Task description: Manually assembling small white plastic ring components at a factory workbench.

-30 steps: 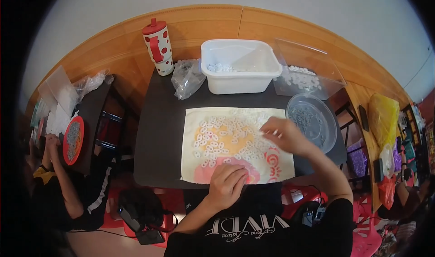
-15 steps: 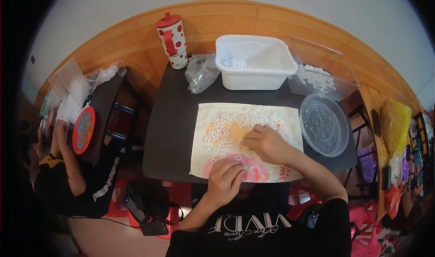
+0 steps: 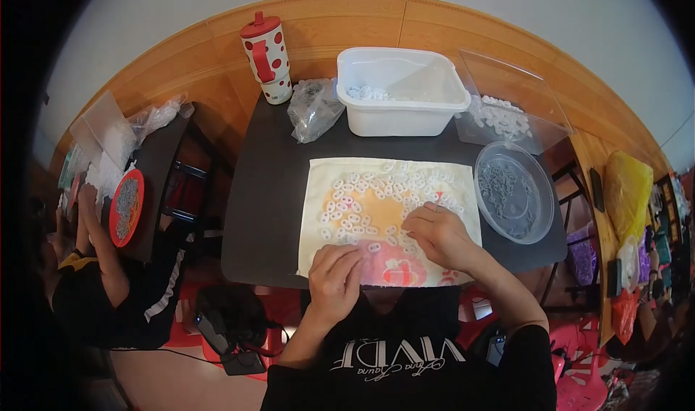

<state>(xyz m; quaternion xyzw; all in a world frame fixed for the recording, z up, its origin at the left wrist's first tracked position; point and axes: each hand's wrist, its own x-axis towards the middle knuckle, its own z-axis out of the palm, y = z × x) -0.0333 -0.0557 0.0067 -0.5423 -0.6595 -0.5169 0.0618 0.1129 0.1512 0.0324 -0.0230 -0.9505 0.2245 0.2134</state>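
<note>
On the cloth (image 3: 313, 201) lie white pieces (image 3: 374, 247), the right hand (image 3: 441, 236) apparently picking among them, the left hand (image 3: 334, 281) over its near edge, both grips curled, contents unclear, a fine pinch seemingly needed next.

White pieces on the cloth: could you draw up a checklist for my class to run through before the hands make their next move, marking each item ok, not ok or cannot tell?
1. Cloth spread out on the table: ok.
2. White pieces neatly lined up: not ok, they lie loosely scattered.
3. Left hand holding a piece: cannot tell, the curled fingers hide it.
4. Right hand free of pieces: cannot tell, its fingertips are down among them.
5. Round clear tub open, with grey pieces inside: ok, right of the cloth.
6. Spotted tumbler lidded and away from the cloth: ok.
</note>
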